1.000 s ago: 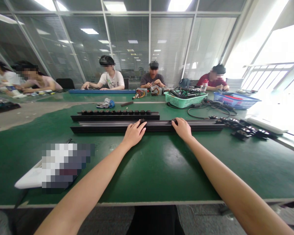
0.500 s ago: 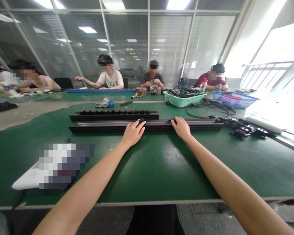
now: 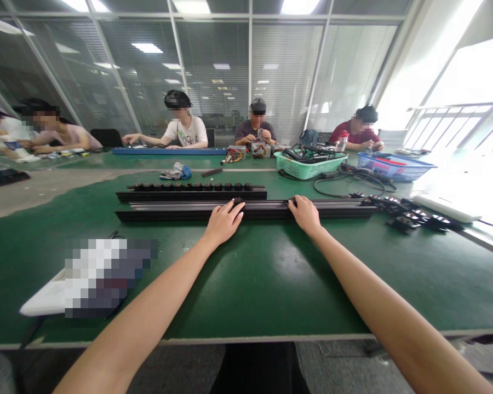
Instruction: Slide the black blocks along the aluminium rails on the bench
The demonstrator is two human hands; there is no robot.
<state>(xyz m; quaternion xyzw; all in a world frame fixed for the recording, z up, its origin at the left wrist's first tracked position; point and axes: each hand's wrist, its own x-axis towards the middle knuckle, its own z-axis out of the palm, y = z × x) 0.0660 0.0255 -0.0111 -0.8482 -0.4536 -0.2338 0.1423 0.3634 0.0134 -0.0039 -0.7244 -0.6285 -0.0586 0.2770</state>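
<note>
Left hand [image 3: 224,223] and right hand [image 3: 304,215] are gripping the black metal rail [image 3: 168,212] closely from the near side, its long axis running crosswise.

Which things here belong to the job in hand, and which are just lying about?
Job: left hand, right hand, long black metal rail, parallel black rail lined with knobs.
Lying about: green plastic basket of cables, blue plastic crate, crumpled blue-white cloth.

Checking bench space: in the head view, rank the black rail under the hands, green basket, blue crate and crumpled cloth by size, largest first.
Largest first: black rail; then green basket and blue crate, too alike to rank; crumpled cloth smallest.
</note>
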